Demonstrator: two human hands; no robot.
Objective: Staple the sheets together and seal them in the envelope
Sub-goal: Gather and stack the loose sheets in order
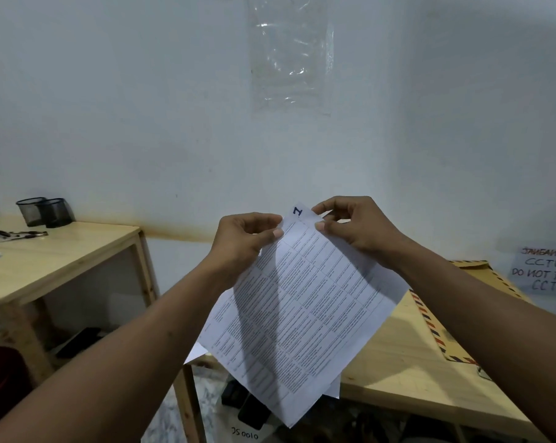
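Printed white sheets (302, 308) hang tilted in the air in front of me, above the gap between two wooden tables. A handwritten blue mark sits at their top corner. My left hand (248, 238) pinches the sheets just left of that corner, and my right hand (356, 225) pinches them just right of it. A brown envelope (443, 318) with a red and blue striped border lies flat on the right table, partly hidden by my right forearm. No stapler shows.
The right wooden table (404, 372) carries the envelope. The left wooden table (59, 257) holds two black mesh cups (45, 212), several pens (14, 235) and a white pad. A handwritten CCTV sign (545, 273) leans at the far right. Dark objects lie on the floor below.
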